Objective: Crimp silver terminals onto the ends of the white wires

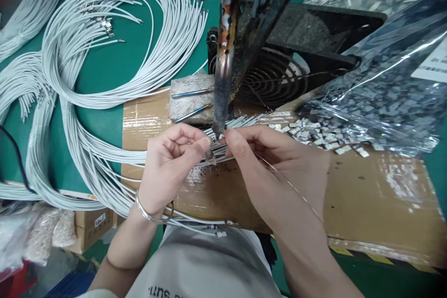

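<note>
My left hand (171, 160) is closed in a pinch just left of the soldering iron's tip. A small dark piece shows at its fingertips, too unclear to name. My right hand (275, 163) is closed too, its thumb and fingers together right of the tip. A thin solder wire (296, 191) runs out from its grip and across the back of the hand. The soldering iron (224, 65) points down from above, its tip between both hands' fingertips. Several white cables (122, 152) lie under and behind the hands, their ends partly hidden.
A brown tape-covered board (366, 195) lies beneath the hands. Small metal connectors (321, 135) are heaped at right beside a plastic bag (394, 88) of more. A black fan (272, 74) stands behind the iron. A wrapped block (188, 95) and white cable bundles (101, 98) are at left.
</note>
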A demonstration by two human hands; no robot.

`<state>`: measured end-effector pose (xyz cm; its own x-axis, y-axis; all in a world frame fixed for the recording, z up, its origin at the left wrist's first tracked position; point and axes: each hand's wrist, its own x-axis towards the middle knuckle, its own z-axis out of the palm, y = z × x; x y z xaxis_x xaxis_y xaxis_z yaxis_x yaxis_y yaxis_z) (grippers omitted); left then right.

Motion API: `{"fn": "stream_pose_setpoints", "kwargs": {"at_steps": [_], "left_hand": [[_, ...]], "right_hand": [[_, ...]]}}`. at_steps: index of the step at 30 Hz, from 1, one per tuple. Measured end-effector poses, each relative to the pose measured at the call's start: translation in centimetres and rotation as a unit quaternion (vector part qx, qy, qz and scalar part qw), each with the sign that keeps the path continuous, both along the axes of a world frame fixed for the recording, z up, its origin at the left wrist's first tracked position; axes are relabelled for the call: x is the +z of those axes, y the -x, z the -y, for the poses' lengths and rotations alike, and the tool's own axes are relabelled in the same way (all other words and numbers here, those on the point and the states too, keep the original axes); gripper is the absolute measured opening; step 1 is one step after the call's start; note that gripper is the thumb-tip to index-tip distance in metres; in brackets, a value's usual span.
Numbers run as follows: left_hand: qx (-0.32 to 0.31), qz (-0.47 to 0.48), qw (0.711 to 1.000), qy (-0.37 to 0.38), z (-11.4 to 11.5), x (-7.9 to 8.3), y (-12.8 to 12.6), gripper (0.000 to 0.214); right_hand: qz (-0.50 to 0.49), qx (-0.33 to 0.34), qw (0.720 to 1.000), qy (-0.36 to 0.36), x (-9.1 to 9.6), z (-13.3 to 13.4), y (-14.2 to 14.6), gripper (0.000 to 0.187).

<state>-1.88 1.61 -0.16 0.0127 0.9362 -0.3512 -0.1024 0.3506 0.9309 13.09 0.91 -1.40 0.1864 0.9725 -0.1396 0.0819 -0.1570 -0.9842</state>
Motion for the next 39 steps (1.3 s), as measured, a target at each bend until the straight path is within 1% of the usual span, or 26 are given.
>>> {"fn": "stream_pose_setpoints", "kwargs": {"at_steps": [13, 20, 29, 35, 39], "left_hand": [[0.008, -0.012, 1.0, -0.013, 0.0, -0.1, -0.2, 0.013], [0.011, -0.04, 0.999, -0.023, 0.0, -0.3, -0.4, 0.014], [0.03, -0.125, 0.99, -0.063, 0.5, -0.2, -0.8, 0.013], [0.04, -0.138, 0.986, -0.09, 0.7, -0.1, -1.2, 0.014], [0.04, -0.153, 0.982, -0.1, 0.9, 0.0, -1.3, 0.013]], "right_hand": [[-0.011, -0.004, 1.0, 0.006, 0.0, -0.1, 0.1, 0.024], [-0.02, -0.001, 1.0, 0.014, -0.1, -0.1, 0.1, 0.026], [0.014, 0.008, 1.0, -0.022, -0.9, 0.4, -0.2, 0.02], [0.007, 0.004, 0.999, -0.04, -1.2, 0.6, -0.2, 0.018], [-0.003, 0.002, 0.999, -0.038, -1.4, 0.8, -0.2, 0.015]]}}
